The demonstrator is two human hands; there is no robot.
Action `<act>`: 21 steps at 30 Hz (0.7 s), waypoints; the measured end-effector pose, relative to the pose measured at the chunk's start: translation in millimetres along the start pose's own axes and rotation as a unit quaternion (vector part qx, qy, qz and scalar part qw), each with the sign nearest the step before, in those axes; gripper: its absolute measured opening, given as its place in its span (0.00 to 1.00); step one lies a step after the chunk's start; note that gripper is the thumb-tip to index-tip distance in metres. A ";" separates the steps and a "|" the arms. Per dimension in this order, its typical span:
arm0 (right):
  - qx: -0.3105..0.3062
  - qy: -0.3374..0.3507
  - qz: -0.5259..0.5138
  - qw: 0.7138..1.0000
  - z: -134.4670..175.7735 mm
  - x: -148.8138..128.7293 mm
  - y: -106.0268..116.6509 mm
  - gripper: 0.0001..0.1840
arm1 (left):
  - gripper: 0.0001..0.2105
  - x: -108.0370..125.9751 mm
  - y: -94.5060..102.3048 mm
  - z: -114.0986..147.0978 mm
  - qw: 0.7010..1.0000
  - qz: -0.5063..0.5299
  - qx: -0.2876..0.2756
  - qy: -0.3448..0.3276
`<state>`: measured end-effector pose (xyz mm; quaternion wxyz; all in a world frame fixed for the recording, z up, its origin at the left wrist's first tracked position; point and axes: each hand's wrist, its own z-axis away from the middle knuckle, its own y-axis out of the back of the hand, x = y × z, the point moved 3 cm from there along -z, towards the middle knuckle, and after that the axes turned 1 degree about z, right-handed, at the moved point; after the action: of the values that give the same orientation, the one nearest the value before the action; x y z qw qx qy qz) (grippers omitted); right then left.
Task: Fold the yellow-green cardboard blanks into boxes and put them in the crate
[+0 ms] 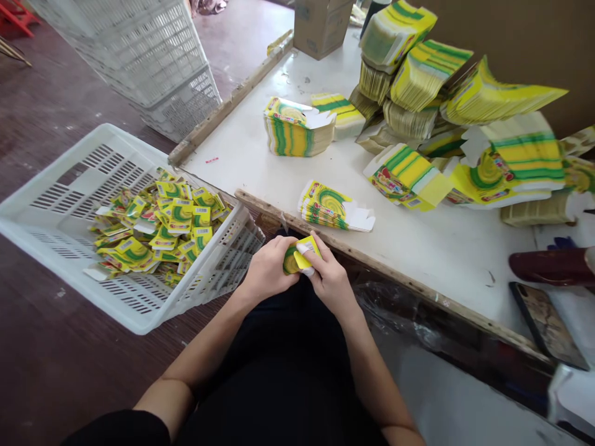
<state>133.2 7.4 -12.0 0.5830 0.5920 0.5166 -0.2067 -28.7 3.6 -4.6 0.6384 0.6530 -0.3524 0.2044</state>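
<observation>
Between my two hands, just in front of the table's near edge, is a small yellow and green carton [292, 260]. My left hand [271, 266] grips its left side, thumb on top. On the carton's right end, my right hand [331, 272] pinches a yellow end flap; white wrapping shows on some of its fingers. A short fanned stack of flat cartons [325, 204] lies on the table just beyond my hands. To the left, a white plastic crate [139, 325] holds a heap of folded cartons [174, 217].
Bundles of flat cartons [432, 74] are piled at the table's back right, with another stack [297, 133] nearer the middle. A phone [548, 322] and a dark red object [551, 266] lie at right. Stacked white crates [153, 68] and a cardboard box [320, 28] stand farther back.
</observation>
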 end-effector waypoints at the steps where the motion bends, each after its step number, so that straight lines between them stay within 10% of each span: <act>1: -0.015 -0.002 0.000 1.000 -0.1 0.2 2.2 0.17 | 0.21 -0.2 1.4 -0.2 1.000 0.006 -0.004 -0.003; 7: -0.102 0.010 -0.021 0.995 -5.0 2.9 20.4 0.11 | 0.22 -0.1 3.9 -5.7 0.996 0.035 -0.078 -0.014; 21: -0.048 -0.018 -0.049 0.998 -23.6 -0.7 -5.8 0.28 | 0.24 -18.3 22.1 2.7 0.997 0.008 -0.055 0.057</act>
<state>119.6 27.2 -8.6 0.6092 0.5338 0.5434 -0.2206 -57.3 6.0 -2.8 0.6908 0.6014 -0.3312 0.2267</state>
